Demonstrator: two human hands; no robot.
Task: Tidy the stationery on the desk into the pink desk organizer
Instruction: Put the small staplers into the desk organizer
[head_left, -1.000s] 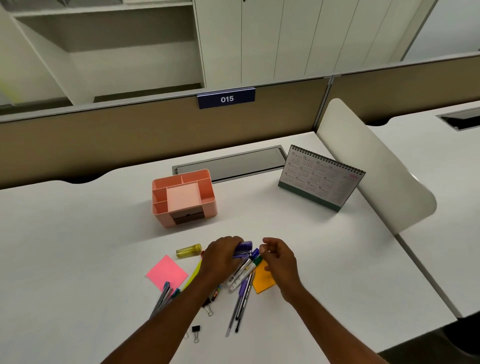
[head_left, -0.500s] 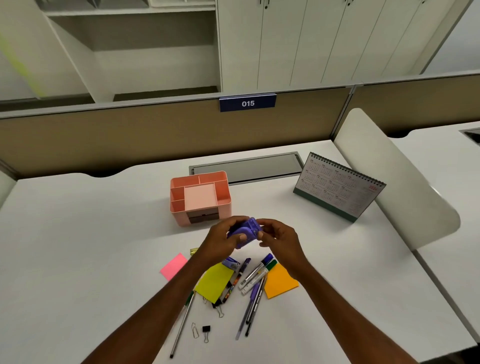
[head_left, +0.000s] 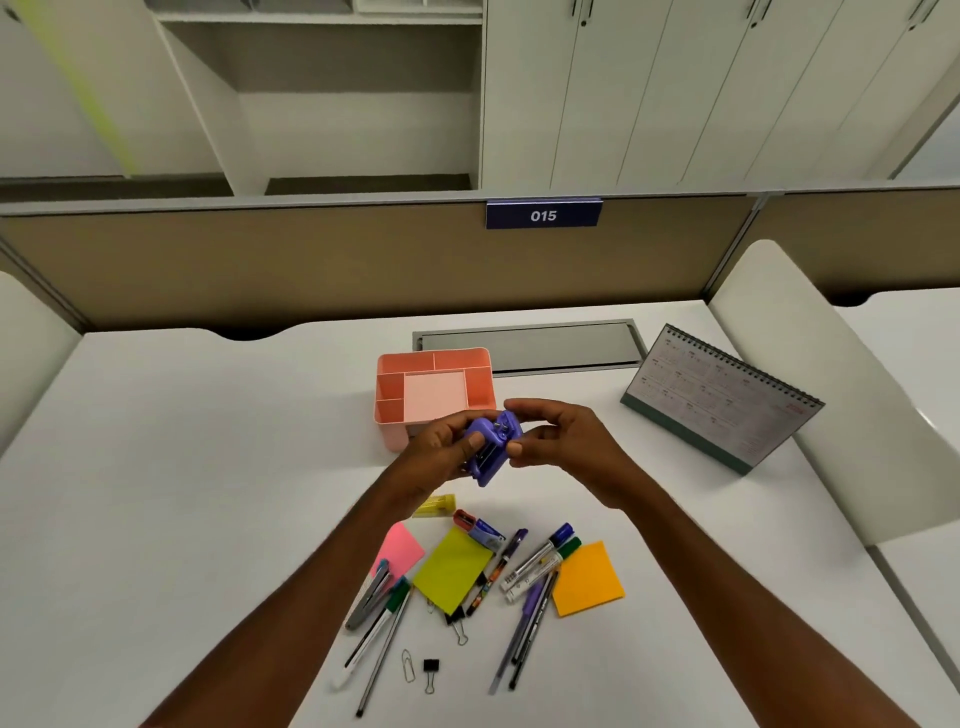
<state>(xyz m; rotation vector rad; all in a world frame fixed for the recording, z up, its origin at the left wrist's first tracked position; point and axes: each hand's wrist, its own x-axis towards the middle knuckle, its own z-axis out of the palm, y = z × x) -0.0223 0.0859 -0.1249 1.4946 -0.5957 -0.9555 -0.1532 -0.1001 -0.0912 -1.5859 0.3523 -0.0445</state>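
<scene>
The white desk (head_left: 208, 467) carries the pink desk organizer (head_left: 435, 353) at its middle, with open compartments facing up; it sits just to the far side of both hands and slightly left, so the coming move looks like a short carry away from the person. The left hand (head_left: 436, 457) is the nearer one to it, its fingers curled round the purple stapler (head_left: 491, 441); the right hand (head_left: 566, 441) pinches the stapler's right end between thumb and fingertips. The stapler is held above the desk, just before the organizer's near wall, its long axis running roughly near to far and tilted; the yellow note pad (head_left: 452, 569), the orange note pad (head_left: 587, 579) and the pens lie loose on the near side.
</scene>
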